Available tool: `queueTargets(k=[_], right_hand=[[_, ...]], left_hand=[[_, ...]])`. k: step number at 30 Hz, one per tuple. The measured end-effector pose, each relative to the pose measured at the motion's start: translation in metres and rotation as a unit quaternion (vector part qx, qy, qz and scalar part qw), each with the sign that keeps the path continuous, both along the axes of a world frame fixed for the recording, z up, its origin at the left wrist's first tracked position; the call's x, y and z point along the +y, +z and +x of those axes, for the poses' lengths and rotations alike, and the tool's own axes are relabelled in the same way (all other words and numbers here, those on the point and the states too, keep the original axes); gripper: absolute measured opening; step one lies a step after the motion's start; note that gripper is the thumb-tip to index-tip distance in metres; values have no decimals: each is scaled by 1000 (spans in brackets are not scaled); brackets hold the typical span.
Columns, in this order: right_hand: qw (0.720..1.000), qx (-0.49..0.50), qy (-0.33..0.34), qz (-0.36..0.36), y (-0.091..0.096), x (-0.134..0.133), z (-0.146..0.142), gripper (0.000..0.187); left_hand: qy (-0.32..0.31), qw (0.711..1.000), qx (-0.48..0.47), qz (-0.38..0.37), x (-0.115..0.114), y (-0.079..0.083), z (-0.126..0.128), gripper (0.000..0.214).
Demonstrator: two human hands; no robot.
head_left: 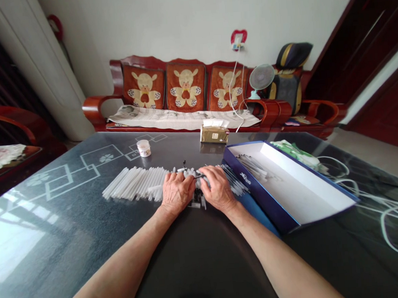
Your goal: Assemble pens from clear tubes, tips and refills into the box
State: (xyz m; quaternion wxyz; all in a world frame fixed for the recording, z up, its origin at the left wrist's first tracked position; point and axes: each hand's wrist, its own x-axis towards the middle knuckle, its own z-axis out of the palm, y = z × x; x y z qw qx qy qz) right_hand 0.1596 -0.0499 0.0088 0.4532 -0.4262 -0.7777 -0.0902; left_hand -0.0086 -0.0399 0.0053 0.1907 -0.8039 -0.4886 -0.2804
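My left hand [176, 191] and my right hand [217, 187] rest side by side on a dark glass table [90, 247], fingers curled. Between their fingertips they pinch a thin translucent tube with a dark tip [197, 177]. A row of white translucent plastic tubes [136, 183] lies spread to the left of my left hand. Small dark and clear parts [197, 201] lie under and between the hands. More tubes [235, 180] lean against a blue box to the right.
An open blue box with a white inside [290, 183] sits at the right, a few tubes in it. A small white jar [144, 148] and a tissue pack [213, 132] stand farther back. A red wooden sofa [184, 91] lines the wall.
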Motion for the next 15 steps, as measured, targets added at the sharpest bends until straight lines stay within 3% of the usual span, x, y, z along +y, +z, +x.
queueTargets(k=[4, 8, 11, 15], right_hand=[[998, -62, 14, -12, -7, 0, -6, 22], [998, -46, -27, -41, -10, 9, 14, 22], [989, -16, -131, -62, -8, 16, 36, 21], [953, -33, -267, -141, -6, 20, 54, 19]], left_hand=[[-6, 1000, 1, 3, 0, 0, -1, 32], [-3, 1000, -17, 18, 2, -2, -2, 31], [-9, 999, -29, 37, 2, 0, -2, 34], [-97, 991, -60, 73, -3, 12, -1, 31]])
